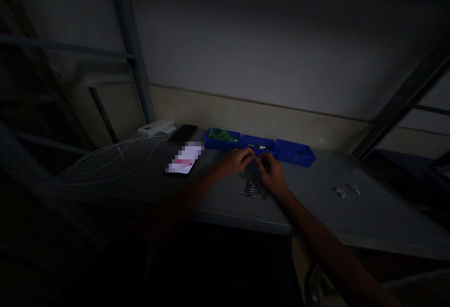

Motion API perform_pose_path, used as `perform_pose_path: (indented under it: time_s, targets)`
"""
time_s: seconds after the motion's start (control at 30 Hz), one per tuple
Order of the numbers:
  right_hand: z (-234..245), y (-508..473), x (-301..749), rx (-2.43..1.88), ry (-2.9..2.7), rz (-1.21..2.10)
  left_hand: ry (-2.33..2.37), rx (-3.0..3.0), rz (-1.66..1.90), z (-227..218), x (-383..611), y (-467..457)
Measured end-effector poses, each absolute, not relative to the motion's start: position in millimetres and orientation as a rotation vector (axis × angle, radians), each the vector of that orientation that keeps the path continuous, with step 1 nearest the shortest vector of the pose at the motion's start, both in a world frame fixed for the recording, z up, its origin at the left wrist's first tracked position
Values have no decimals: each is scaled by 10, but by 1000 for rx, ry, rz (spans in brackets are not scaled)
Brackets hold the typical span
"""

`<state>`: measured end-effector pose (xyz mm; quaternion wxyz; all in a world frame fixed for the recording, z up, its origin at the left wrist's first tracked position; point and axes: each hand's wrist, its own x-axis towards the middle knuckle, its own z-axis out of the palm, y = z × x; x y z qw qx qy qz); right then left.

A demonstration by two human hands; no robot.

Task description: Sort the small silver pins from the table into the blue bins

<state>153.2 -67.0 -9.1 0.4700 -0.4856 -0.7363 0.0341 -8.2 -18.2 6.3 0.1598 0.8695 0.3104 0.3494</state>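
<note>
My left hand (237, 161) and my right hand (271, 173) meet over the grey table, fingers closed in a pinch. Between their fingertips is a small, thin metal piece (257, 158), too dim and small to name more exactly. Just below my hands lies a loose pile of slim metal pieces (253, 188), like screws or pins. Behind my hands is a blue bin (269, 144) with a few similar metal pieces in it. To its left a second blue bin (211, 145) holds green material, and to its right stands a third blue bin (297, 158).
A phone with a lit screen (188, 157) lies left of my hands. Behind it are a dark phone (184, 133) and a white power bank or adapter (154, 127) with white cables (105, 172). Two small white objects (340, 192) lie at the right. Metal posts (138, 63) frame the table (316, 204).
</note>
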Motion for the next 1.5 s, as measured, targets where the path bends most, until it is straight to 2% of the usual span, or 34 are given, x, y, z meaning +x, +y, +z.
perform_pose_path:
  time_s: [1.13,1.5]
  targets:
    - [-66,-675,1528,-1214,-1794,102,860,2410,1101,82,-77,-196]
    - [-108,-644,1545,-1215,-1809,9,840,2415,1040,103,-83,-218]
